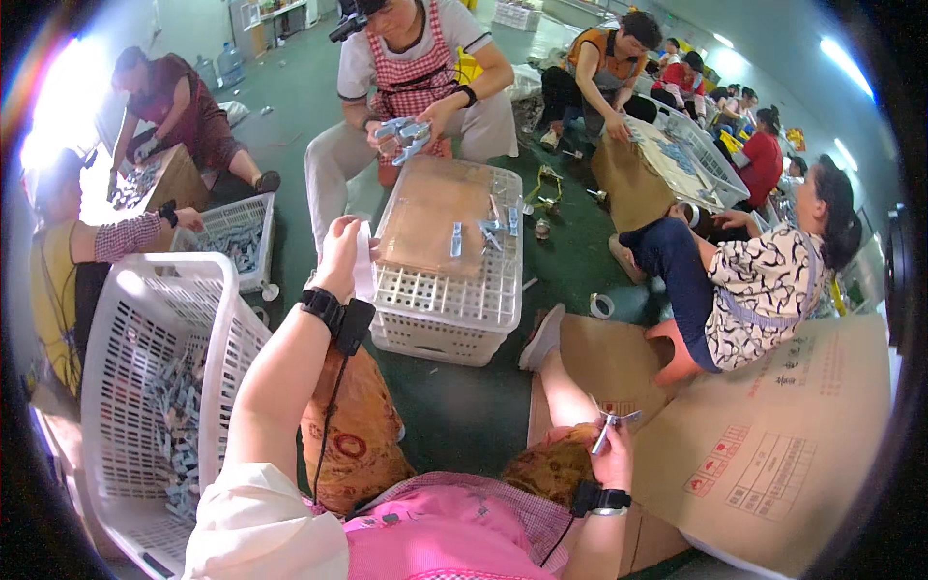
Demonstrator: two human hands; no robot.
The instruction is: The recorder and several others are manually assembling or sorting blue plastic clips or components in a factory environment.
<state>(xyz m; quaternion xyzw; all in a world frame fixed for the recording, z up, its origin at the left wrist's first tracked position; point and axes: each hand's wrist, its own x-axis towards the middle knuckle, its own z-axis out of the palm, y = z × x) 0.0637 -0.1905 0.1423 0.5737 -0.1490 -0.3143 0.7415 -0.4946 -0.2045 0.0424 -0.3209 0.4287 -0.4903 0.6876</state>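
Fingers (342,229) of the left hand (334,261) pinch a white strip (363,266) near a crate (435,341); the right hand (612,464) pinches a silvery piece (603,434).

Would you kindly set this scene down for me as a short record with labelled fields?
Left hand: holds a white strip
Right hand: holds a slim metallic piece, exact kind unclear
In front: a white lattice crate with a cardboard sheet and small light-blue pieces on top
Left side: a tall white basket holding many small parts
Right side: a large cardboard piece
Opposite: a seated co-worker holding a pale blue bundle
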